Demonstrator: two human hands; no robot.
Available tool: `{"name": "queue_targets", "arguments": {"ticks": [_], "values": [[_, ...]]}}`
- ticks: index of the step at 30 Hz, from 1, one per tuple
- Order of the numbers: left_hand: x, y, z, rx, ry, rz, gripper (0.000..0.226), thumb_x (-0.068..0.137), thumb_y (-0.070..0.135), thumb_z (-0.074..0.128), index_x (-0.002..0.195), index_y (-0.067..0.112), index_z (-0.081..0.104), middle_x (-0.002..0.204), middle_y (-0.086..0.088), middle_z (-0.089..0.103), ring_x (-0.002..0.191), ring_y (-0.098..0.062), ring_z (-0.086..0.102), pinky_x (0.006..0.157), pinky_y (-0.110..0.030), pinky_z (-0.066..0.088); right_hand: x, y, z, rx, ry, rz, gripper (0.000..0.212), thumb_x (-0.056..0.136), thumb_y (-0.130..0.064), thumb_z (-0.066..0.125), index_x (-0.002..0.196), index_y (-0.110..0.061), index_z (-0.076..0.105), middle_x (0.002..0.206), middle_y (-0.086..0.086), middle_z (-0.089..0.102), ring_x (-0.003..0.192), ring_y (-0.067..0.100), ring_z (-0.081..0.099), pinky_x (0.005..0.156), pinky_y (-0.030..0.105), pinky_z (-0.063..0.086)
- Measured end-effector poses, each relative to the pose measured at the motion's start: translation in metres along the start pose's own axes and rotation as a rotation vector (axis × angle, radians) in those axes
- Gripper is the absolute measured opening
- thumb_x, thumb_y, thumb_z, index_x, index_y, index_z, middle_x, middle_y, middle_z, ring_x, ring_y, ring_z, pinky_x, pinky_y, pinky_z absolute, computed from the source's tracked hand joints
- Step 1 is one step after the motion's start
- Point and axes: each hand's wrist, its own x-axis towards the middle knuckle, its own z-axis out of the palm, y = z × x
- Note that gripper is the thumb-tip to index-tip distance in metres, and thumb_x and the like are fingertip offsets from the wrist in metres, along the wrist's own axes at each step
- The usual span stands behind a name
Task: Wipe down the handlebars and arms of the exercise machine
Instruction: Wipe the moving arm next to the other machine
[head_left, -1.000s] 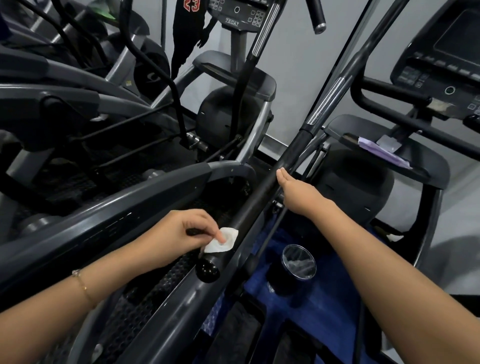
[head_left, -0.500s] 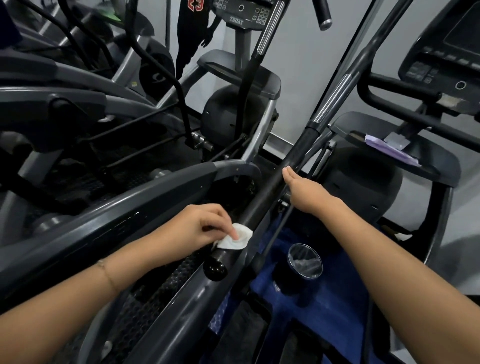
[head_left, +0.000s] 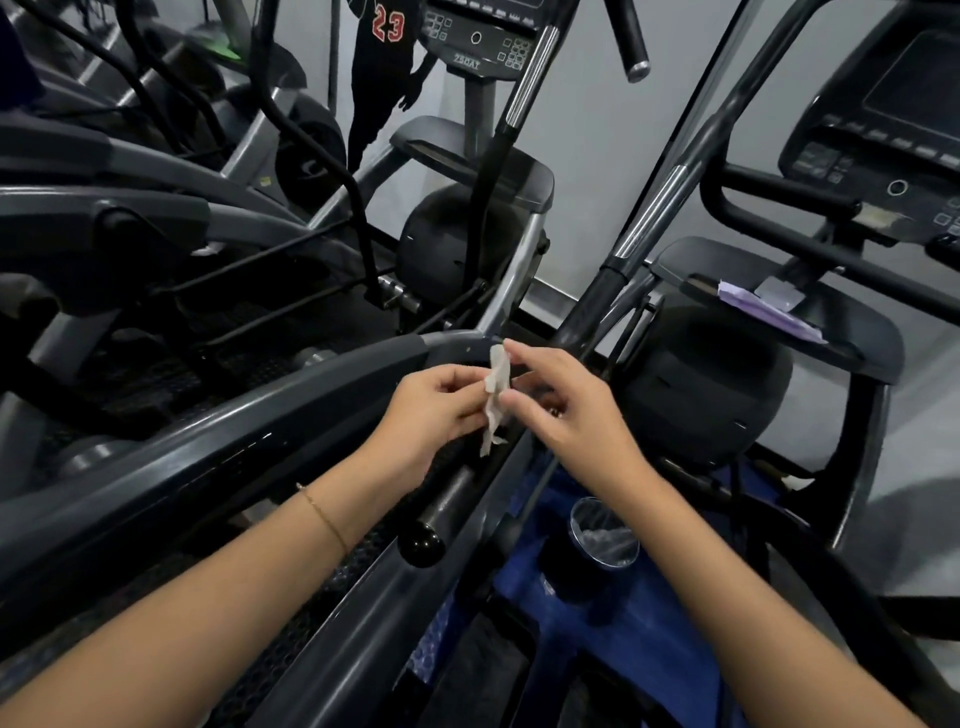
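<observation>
A small white wipe (head_left: 496, 395) hangs crumpled between both hands, lifted off the machine. My left hand (head_left: 434, 410) pinches its left side. My right hand (head_left: 563, 408) pinches it from the right, at top and middle. Just below them runs the black handlebar arm (head_left: 644, 228) of the elliptical, rising diagonally to the upper right with a chrome section; its rounded black end knob (head_left: 422, 544) lies below my left wrist. Neither hand touches the bar.
A grey curved side rail (head_left: 234, 436) passes under my left forearm. A clear cup (head_left: 602, 535) stands on a blue cloth (head_left: 639, 613) below my right forearm. The console (head_left: 893, 140) and a tray (head_left: 852, 338) holding purple paper (head_left: 763, 309) are at right. Other ellipticals crowd the left and back.
My left hand lifted the wipe off the bar near its knob. My right hand let go of the bar and came in to pinch the wipe. The view tilted slightly.
</observation>
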Motion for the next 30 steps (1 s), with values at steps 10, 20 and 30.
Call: {"name": "queue_targets", "arguments": {"ticks": [10,20,30], "values": [[-0.028,0.008,-0.033,0.754,-0.096,0.028,0.025,0.078,0.010,0.074,0.090,0.030,0.064,0.091,0.002,0.068,0.079,-0.010,0.062,0.078,-0.022,0.049,-0.012,0.012,0.006,-0.305,-0.033,-0.126,0.027,0.085,-0.007,0.061,0.110,-0.012,0.068,0.105,0.004,0.054,0.088,0.016,0.057,0.079,0.023,0.046],[-0.054,0.003,-0.064,0.843,-0.308,-0.226,0.034,0.065,0.007,0.084,0.088,0.025,0.065,0.088,0.001,0.067,0.060,0.001,0.058,0.063,-0.012,0.048,-0.054,-0.004,0.039,-0.341,-0.303,-0.461,0.033,0.081,0.001,0.053,0.109,-0.011,0.065,0.098,0.003,0.059,0.088,0.020,0.047,0.061,0.036,0.051],[-0.043,0.006,-0.064,0.898,-0.372,-0.232,0.030,0.066,0.006,0.083,0.085,0.016,0.063,0.079,0.001,0.064,0.062,-0.003,0.058,0.062,-0.018,0.049,-0.057,-0.015,0.050,-0.343,-0.243,-0.482,0.042,0.081,-0.002,0.037,0.106,-0.010,0.069,0.092,0.003,0.062,0.082,0.023,0.050,0.068,0.028,0.048]]}}
